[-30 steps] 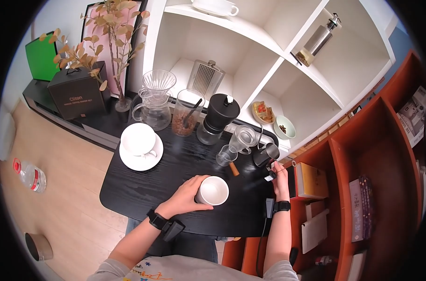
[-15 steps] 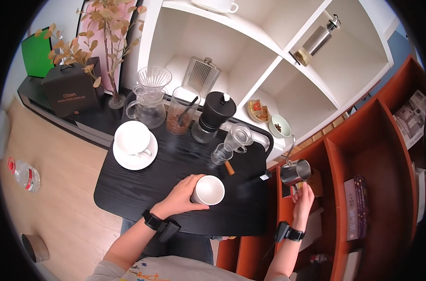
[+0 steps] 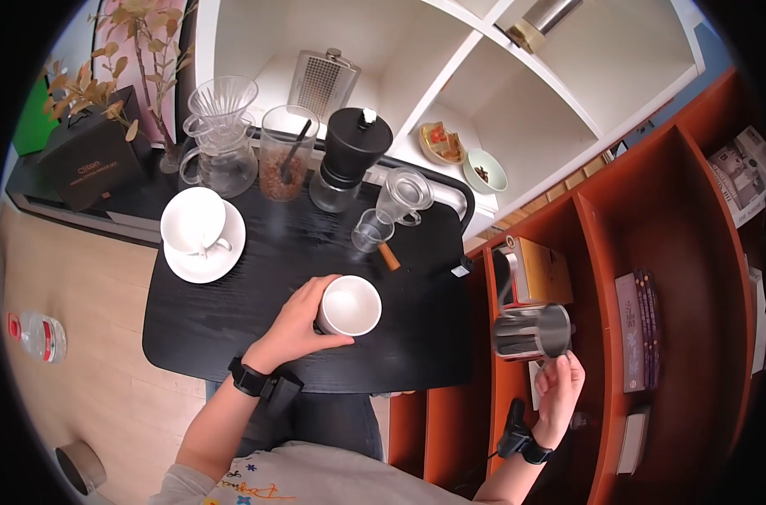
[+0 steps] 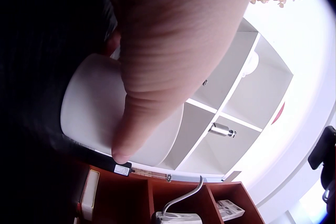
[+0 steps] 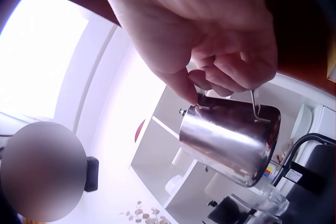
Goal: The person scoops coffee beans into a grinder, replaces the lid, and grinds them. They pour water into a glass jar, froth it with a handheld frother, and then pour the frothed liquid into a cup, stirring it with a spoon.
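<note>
My left hand (image 3: 286, 328) holds a white cup (image 3: 351, 305) near the front of the black table, thumb on the near side and fingers around the far side. The cup looks bare inside. In the left wrist view the thumb lies along the cup wall (image 4: 89, 108). Off the table's right edge, my right hand (image 3: 559, 391) grips a small steel gooseneck kettle (image 3: 526, 332) by its handle, in the air before the red-brown shelf. Its thin curved spout points away from me. The right wrist view shows fingers hooked through the handle above the shiny kettle body (image 5: 226, 140).
Along the table's back stand a glass dripper on a server (image 3: 223, 156), a glass of beans (image 3: 288, 156), a black grinder (image 3: 349, 160) and a glass pitcher (image 3: 402, 195). A small wooden-handled glass (image 3: 372, 231) is nearer. A white cup on a saucer (image 3: 204, 268) sits left.
The kettle has left the table's back right corner, lifted by my right hand rightward and then nearer to me. My left hand stays on the cup. The head view has shifted.
</note>
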The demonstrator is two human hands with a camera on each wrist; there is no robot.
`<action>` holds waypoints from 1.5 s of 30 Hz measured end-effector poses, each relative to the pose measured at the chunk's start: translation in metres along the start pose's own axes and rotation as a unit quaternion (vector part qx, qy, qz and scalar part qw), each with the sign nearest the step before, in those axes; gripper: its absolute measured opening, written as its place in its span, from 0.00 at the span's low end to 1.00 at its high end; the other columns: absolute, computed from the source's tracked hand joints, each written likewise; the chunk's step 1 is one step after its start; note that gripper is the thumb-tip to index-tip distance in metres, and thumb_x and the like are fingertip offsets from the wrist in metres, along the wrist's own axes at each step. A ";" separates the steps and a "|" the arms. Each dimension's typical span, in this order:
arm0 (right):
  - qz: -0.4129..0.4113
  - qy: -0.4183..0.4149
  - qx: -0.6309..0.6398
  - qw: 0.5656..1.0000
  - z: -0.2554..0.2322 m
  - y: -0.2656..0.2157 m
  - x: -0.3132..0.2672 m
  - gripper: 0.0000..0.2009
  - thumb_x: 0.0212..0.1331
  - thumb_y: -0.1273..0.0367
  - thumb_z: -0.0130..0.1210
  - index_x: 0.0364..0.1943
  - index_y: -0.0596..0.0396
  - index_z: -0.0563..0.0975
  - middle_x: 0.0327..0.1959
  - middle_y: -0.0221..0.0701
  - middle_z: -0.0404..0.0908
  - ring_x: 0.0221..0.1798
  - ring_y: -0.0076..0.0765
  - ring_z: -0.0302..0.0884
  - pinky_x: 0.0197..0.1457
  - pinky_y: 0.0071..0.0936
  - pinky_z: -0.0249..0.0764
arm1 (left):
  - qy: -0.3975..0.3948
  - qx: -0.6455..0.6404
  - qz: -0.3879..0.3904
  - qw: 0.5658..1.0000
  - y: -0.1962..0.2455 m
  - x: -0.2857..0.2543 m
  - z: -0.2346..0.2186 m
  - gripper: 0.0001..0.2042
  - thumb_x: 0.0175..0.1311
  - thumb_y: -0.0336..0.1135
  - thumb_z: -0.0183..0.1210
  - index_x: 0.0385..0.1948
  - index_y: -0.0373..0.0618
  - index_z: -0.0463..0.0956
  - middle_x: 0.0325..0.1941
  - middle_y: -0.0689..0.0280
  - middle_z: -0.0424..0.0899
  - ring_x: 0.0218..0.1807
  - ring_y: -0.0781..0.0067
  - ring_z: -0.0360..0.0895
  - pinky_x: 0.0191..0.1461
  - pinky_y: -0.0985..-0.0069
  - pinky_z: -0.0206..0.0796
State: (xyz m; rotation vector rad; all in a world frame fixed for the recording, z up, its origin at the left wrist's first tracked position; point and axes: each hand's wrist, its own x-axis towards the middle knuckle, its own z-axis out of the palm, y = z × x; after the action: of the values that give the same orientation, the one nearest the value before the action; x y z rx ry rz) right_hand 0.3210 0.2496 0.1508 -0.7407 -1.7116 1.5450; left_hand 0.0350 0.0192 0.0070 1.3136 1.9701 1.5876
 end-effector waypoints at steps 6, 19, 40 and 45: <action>0.064 -0.111 -0.167 0.978 0.029 -0.007 -0.011 0.11 0.61 0.72 0.54 0.22 0.54 0.68 0.15 0.15 0.61 0.17 0.08 0.53 0.19 0.12 0.46 | 0.002 -0.002 -0.006 1.000 0.000 0.000 0.000 0.41 0.39 0.39 0.73 0.59 0.42 0.60 0.55 0.57 0.70 0.58 0.57 0.68 0.61 0.66 0.59; -0.060 -0.153 -0.440 0.883 0.080 -0.043 -0.014 0.14 0.50 0.70 0.63 0.18 0.61 0.70 0.12 0.29 0.66 0.16 0.21 0.58 0.19 0.22 0.54 | 0.000 0.002 0.003 1.000 -0.003 -0.001 -0.001 0.41 0.43 0.45 0.70 0.59 0.40 0.59 0.55 0.55 0.69 0.58 0.54 0.67 0.60 0.63 0.58; -0.041 -0.162 -0.470 0.867 0.100 -0.051 -0.010 0.11 0.51 0.69 0.64 0.24 0.60 0.73 0.13 0.31 0.71 0.16 0.19 0.64 0.21 0.19 0.60 | 0.007 0.008 0.008 1.000 -0.003 -0.003 -0.002 0.40 0.45 0.44 0.69 0.59 0.39 0.58 0.56 0.54 0.69 0.58 0.54 0.67 0.60 0.63 0.58; -0.026 -0.159 -0.464 0.871 0.103 -0.053 -0.010 0.10 0.52 0.70 0.63 0.28 0.60 0.74 0.13 0.31 0.73 0.17 0.18 0.66 0.22 0.18 0.62 | 0.006 0.010 0.001 1.000 -0.005 -0.003 0.000 0.42 0.41 0.43 0.71 0.60 0.39 0.58 0.56 0.54 0.69 0.59 0.54 0.67 0.61 0.64 0.59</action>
State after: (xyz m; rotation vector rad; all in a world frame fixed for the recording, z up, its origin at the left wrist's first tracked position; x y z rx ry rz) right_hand 0.2461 0.1743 0.1977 -0.8962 -2.7346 0.7450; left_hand 0.0344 0.0165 0.0019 1.3174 1.9974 1.5842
